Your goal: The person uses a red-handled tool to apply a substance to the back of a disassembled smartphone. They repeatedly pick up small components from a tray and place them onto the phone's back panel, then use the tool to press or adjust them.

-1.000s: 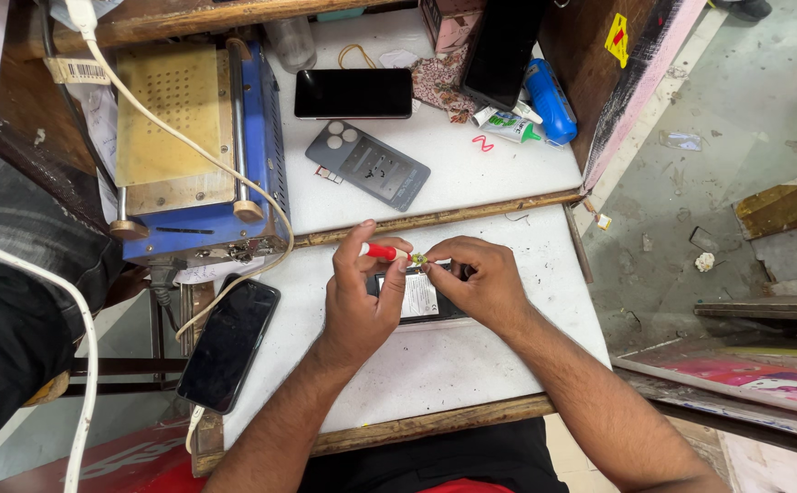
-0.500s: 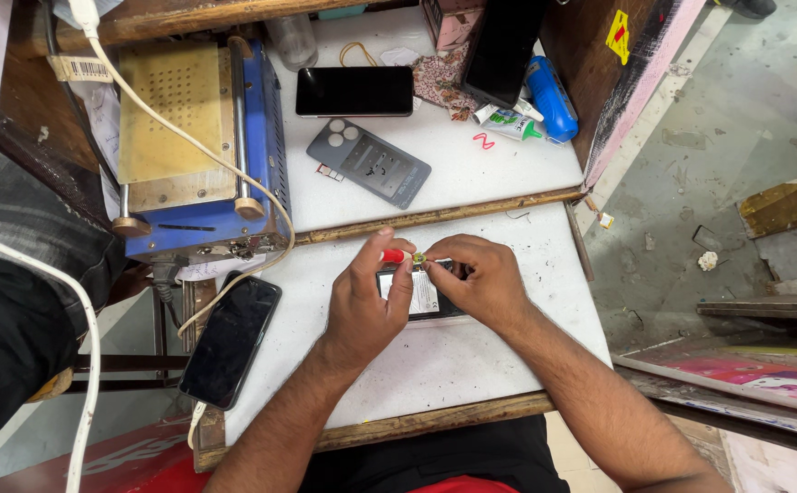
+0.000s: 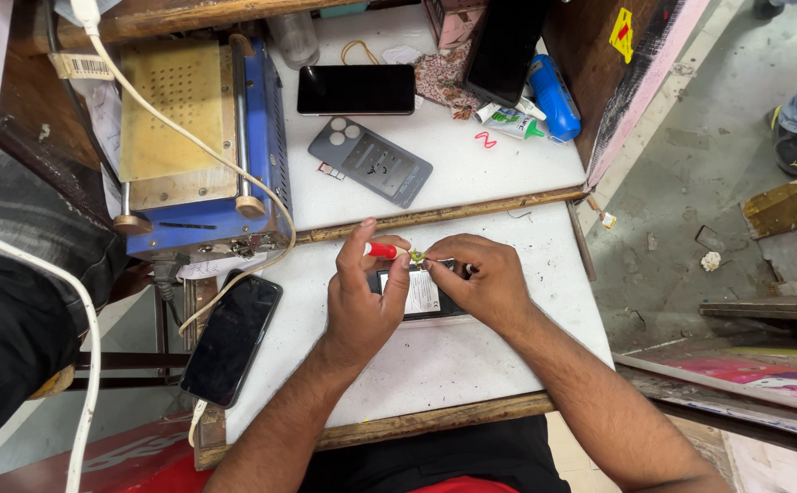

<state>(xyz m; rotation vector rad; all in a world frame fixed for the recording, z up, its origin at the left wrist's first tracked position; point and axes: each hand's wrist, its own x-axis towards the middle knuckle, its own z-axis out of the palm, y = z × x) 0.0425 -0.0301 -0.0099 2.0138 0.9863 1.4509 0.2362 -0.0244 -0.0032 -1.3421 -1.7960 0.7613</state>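
The left hand pinches a small red-handled screwdriver, its shaft lying level and pointing right. The tip meets the right hand, whose fingertips are closed on something tiny. Both hover just above the opened black phone.

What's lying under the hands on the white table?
An opened phone with a white-labelled battery lies flat under the left hand and right hand. Its ends are covered by the palms.

both hands pinch a red-handled tool over an opened phone.
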